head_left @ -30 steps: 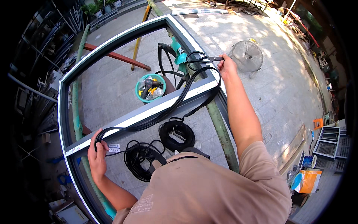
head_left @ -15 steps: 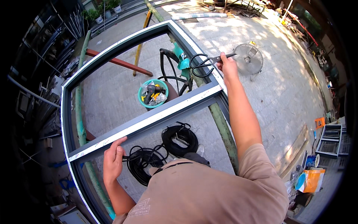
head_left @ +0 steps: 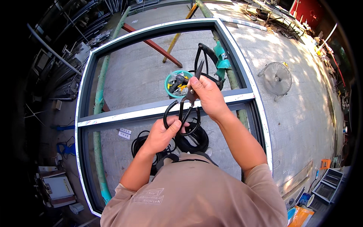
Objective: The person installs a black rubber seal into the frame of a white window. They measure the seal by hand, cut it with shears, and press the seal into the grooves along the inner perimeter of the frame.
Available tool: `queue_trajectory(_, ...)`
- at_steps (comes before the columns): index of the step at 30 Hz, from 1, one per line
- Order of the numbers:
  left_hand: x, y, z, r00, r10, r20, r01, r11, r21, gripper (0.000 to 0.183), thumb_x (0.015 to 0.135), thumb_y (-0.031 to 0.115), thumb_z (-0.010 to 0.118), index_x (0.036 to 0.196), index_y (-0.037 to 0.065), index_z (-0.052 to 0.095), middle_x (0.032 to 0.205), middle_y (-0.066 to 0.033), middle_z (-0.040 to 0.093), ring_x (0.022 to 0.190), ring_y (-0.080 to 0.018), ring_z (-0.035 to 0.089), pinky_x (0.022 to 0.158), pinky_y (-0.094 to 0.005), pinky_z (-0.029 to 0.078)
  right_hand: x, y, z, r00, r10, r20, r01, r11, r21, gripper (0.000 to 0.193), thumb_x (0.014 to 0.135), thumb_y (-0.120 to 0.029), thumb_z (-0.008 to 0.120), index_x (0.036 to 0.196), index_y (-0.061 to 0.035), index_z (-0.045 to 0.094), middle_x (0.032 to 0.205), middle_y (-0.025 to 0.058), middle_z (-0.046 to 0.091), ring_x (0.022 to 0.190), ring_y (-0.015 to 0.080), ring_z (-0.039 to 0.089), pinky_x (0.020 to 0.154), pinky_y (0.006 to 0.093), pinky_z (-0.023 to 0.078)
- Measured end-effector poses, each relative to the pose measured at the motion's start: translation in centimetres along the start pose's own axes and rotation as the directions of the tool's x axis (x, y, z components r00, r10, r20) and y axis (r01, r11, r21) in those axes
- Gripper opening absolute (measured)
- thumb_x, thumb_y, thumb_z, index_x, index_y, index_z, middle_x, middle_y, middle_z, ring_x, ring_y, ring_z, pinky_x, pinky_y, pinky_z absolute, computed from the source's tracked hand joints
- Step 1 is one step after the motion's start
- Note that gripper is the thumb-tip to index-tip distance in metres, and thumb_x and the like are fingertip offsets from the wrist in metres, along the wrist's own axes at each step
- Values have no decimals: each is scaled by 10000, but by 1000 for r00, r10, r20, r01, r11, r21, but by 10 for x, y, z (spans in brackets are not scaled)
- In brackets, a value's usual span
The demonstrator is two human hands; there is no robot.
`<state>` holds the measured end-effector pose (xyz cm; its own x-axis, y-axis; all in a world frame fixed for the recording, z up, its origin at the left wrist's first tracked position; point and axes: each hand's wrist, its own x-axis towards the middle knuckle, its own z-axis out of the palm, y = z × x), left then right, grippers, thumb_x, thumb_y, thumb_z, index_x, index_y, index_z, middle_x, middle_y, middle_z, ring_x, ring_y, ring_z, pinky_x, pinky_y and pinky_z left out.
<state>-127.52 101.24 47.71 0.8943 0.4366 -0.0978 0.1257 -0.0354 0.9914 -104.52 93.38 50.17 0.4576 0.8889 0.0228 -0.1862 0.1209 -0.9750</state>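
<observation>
Now black scissors (head_left: 188,99) upright, blades pointing away, handles toward person, both hands gripping

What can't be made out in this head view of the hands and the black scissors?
- Scissors: the pivot and part of the blades are covered by the right hand.
- Left hand: fingertips hidden behind the handle loops.
- Teal bucket: contents too small, partly behind the hand.
- Coiled black cable: lower part hidden by the person's shoulders.
</observation>
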Motion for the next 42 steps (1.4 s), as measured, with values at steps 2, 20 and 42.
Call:
queue_trajectory(2,-11,-4,-1,989,-80,-126,57,983,-173,451,1192,420,560,1180,23,774,886,1,726,702,-61,525,625,-246,389,-9,10,18,1000,16,-22,-16,1000,-2,409,1197,-442,561,1118,-61,689,924,-4,678,814,79,616,769,279,518)
queue_trajectory(20,-31,-17,2,871,-306,-384,95,872,-480,458,1218,423,482,1160,27,704,866,-109,783,650,-69,591,536,-228,357,-59,20,27,943,214,255,-77,885,-458,471,1166,-404,594,953,13,643,724,143,608,689,260,570,677,446,485)
queue_trajectory(42,-69,-33,-32,948,-142,-286,86,976,-198,405,1171,330,569,1398,11,677,1089,-70,781,670,-6,500,530,-180,364,-60,-8,-67,932,-2,-362,-122,940,-319,475,1202,-442,541,921,-69,628,649,-8,549,586,80,516,554,275,424)
